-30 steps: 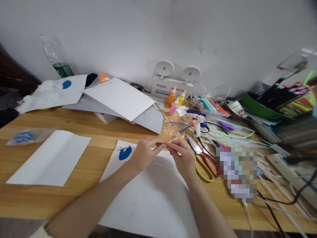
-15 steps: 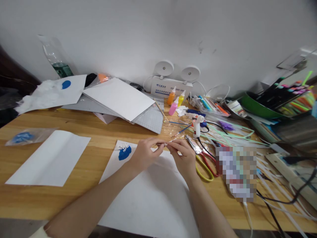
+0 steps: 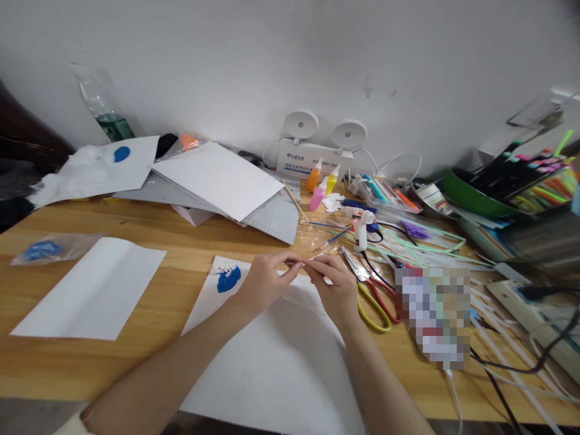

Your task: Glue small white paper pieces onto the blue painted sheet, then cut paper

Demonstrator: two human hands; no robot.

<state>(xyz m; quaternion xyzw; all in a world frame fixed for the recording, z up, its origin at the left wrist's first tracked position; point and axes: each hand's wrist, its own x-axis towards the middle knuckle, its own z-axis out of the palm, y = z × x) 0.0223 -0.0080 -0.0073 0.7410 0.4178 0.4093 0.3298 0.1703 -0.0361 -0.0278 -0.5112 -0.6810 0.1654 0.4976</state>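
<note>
My left hand [image 3: 267, 281] and my right hand [image 3: 334, 284] meet fingertip to fingertip above a white sheet [image 3: 267, 368]. Both are closed in a pinch, and a tiny whitish bit seems to sit between the tips, too small to name. On the sheet's upper left corner lies a blue patch [image 3: 229, 280] with small white crumbs [image 3: 225, 267] along its top edge. Just right of my right hand rest scissors [image 3: 376, 302] with one yellow and one red handle loop.
Beyond my hands stand small squeeze bottles [image 3: 318, 194] and a white glue gun [image 3: 361, 231]. A folded white paper [image 3: 90, 296] and a bag of blue material [image 3: 43, 250] lie left. Stacked boards [image 3: 222, 181] sit at the back; cables and a power strip [image 3: 521, 308] are right.
My hands stay together over the sheet, with only a slight shift of the fingertips. Nothing else has visibly moved.
</note>
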